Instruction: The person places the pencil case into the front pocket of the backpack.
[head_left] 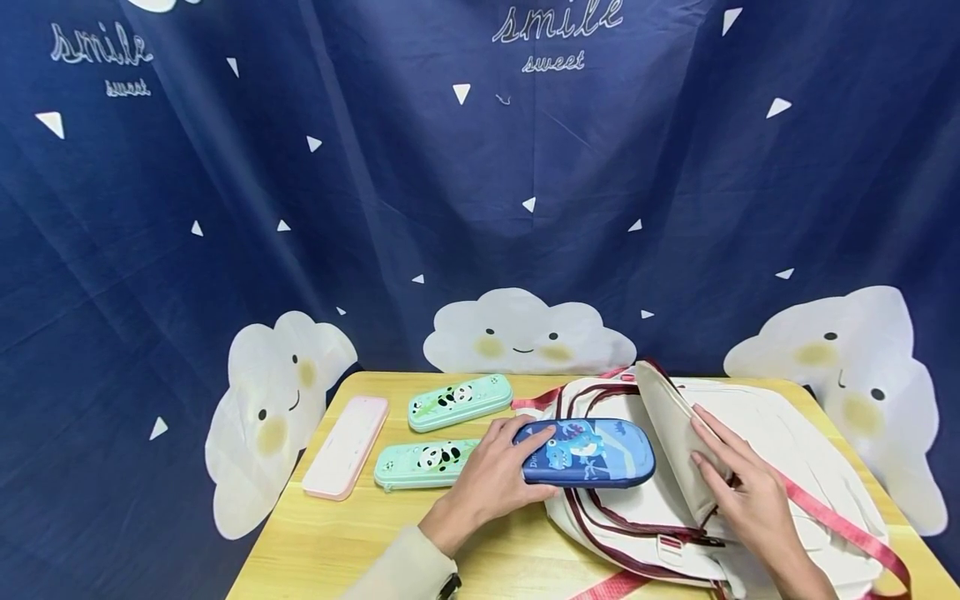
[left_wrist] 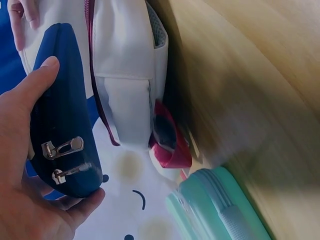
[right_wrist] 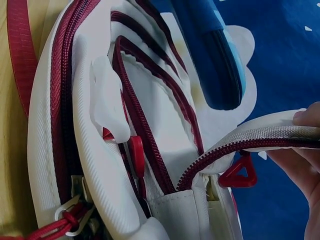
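My left hand grips the end of a dark blue pencil case with a dinosaur picture. In the left wrist view the thumb lies on one side of the case, fingers under the other, near two metal zipper pulls. The case hangs over the front pocket of a white backpack with dark red zippers. With my right hand I hold the pocket's flap raised; in the right wrist view the thumb and fingers pinch its edge. The pocket opening gapes beneath the case.
Two mint green panda pencil cases, one at the back and one nearer, lie left of the backpack. A pink and white case lies at the wooden table's left side. Red straps trail over the backpack. A blue curtain hangs behind.
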